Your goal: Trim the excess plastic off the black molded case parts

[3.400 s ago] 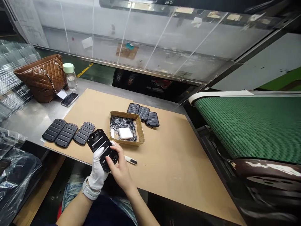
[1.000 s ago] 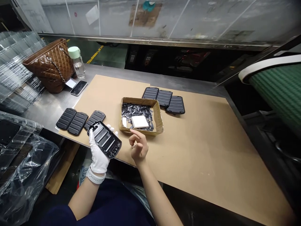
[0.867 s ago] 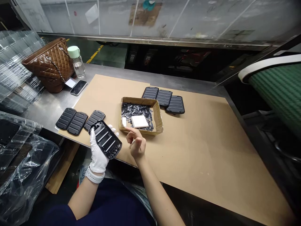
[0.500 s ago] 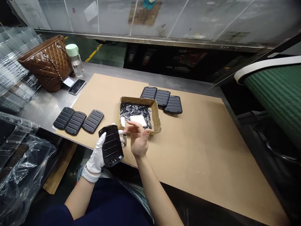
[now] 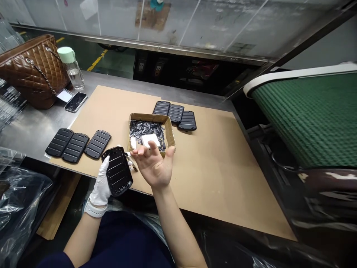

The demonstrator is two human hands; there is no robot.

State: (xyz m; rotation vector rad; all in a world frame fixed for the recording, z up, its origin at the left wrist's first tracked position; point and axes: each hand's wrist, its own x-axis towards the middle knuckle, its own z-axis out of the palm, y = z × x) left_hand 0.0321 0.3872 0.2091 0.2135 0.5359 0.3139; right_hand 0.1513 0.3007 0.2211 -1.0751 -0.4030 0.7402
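A black ribbed panel [image 5: 117,171] is gripped in my gloved left hand [image 5: 102,186], thumb on its left edge and gloved fingertips showing past its right edge. My bare right hand [image 5: 156,167] is palm up with its fingers spread, just right of the panel and in front of a cardboard box [image 5: 170,136]. Small black parts [image 5: 143,127] fill much of the box, with a white block [image 5: 150,140] among them. Close to the gloved fingertips is a small dark object, too unclear to name. Several similar panels [image 5: 97,144] lie left of the box, others [image 5: 187,121] behind it.
A brown quilted bag [image 5: 36,74], a bottle with a green lid [image 5: 74,74] and a phone [image 5: 76,102] stand or lie at the back left. A green ribbed belt [image 5: 312,115] is on the right. Cardboard [image 5: 223,171] covers the table.
The camera view has shifted, so the table things appear further left. My right hand has opened wider, its palm turned more toward the camera. My left hand still holds the panel.
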